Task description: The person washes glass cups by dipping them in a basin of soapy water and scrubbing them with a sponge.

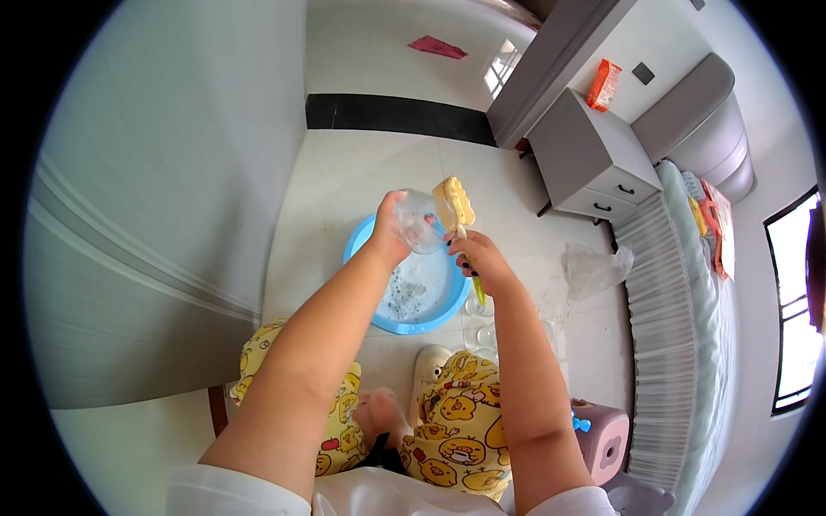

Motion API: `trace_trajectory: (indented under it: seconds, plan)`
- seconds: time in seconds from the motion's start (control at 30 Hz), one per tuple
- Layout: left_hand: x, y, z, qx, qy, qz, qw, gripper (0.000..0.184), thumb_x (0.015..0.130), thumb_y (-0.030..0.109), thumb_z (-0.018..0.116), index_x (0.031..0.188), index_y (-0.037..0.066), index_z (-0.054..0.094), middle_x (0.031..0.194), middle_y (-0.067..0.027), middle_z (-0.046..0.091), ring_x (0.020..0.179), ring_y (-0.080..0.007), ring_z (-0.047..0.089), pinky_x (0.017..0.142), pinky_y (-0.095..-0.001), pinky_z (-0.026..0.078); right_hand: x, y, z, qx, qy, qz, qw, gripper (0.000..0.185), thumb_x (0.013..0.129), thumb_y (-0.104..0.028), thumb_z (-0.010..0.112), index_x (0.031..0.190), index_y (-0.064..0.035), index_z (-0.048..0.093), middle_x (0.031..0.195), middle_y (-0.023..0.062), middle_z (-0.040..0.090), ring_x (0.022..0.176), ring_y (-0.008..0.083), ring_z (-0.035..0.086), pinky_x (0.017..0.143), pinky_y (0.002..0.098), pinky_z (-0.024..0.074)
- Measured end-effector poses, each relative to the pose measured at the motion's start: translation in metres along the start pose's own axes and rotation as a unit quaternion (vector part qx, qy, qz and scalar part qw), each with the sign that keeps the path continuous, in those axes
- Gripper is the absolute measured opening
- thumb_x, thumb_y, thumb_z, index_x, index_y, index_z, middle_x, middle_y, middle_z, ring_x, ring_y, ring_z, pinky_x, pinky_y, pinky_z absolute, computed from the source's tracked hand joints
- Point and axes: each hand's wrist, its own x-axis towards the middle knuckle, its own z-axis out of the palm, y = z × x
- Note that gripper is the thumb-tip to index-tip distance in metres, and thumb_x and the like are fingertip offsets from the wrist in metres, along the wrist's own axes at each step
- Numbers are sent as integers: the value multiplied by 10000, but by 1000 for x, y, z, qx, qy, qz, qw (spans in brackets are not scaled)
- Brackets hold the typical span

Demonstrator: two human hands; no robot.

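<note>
My left hand [390, 230] is wrapped round a clear glass cup [422, 222], tilted above a blue basin [409, 328]. Closed on the green and white handle of a sponge brush [459, 202] is my right hand [486, 262]. The brush's yellow sponge head points up beside the cup's right side; whether it touches the glass I cannot tell. Soapy water with bubbles [404, 295] lies in the basin below. Several clear glasses [486, 335] stand on the floor to the right of the basin, partly hidden by my right forearm.
A clear plastic bag [595, 269] lies on the floor at right, near a bed with a pleated skirt [658, 284]. A grey nightstand [594, 155] holds an orange packet [604, 84]. A pink stool [602, 440] is at lower right. A grey panel [172, 198] rises at left.
</note>
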Motion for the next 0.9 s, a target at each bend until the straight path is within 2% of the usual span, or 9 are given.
trace_trajectory:
  seconds: [0.07,0.17,0.4,0.47,0.5,0.57,0.67,0.8,0.9]
  plan:
    - [-4,-3,4,4,-3,-11,1000,445,732,409,512,1015,66,510,938,-117,553,856,-275,547,759,-433,455,3,7,4,-94,35,-44,994,212,816,-226,504,881,-30,554,656,9,516,546,76,382,457,220,294]
    - [-18,-4,17,63,-50,-17,997,462,730,409,515,1031,59,510,959,-118,562,853,-262,556,759,-423,455,7,10,14,-143,55,-19,988,182,813,-193,506,886,-34,557,722,51,583,550,73,397,452,225,305]
    - [-17,-9,12,88,-41,-43,994,546,751,477,525,1099,57,497,1043,-125,556,937,-266,552,801,-430,449,37,39,9,-49,86,-46,994,134,822,-113,473,880,-19,551,701,72,600,549,100,476,459,259,363]
    - [-34,-6,27,131,10,-66,989,586,776,507,515,1158,66,464,1071,-125,532,954,-271,552,828,-439,453,60,66,-1,-242,189,-220,926,152,842,-111,443,874,19,514,683,109,610,577,190,566,491,332,418]
    - [-32,-5,24,132,10,-65,989,586,776,507,515,1158,66,464,1071,-125,532,954,-271,552,828,-439,453,54,61,1,-241,188,-221,926,152,842,-111,443,874,19,514,683,109,610,577,190,566,491,332,418]
    - [-26,-4,14,237,24,-101,966,610,768,520,544,1196,100,432,1167,-139,481,985,-274,529,807,-454,459,36,45,9,-375,226,-215,873,155,849,-116,450,879,35,472,695,179,605,648,321,603,567,408,450]
    - [-21,-2,12,292,53,-155,942,606,752,479,597,1198,106,425,1152,-140,473,950,-269,541,829,-447,466,36,47,12,-446,275,-237,818,124,838,-104,470,894,6,456,716,232,583,680,396,570,600,448,444]
    - [-33,2,18,288,25,-161,944,609,743,395,644,1215,95,404,1080,-128,502,958,-263,538,833,-450,481,35,43,17,-440,284,-257,812,129,817,-80,482,932,-25,467,720,235,581,694,417,559,603,470,436]
    - [-31,-1,13,268,14,-124,955,566,726,323,674,1173,84,423,1066,-126,503,929,-255,541,827,-408,494,36,43,16,-430,289,-276,809,124,798,-91,517,854,-23,430,750,236,584,707,417,563,585,493,434]
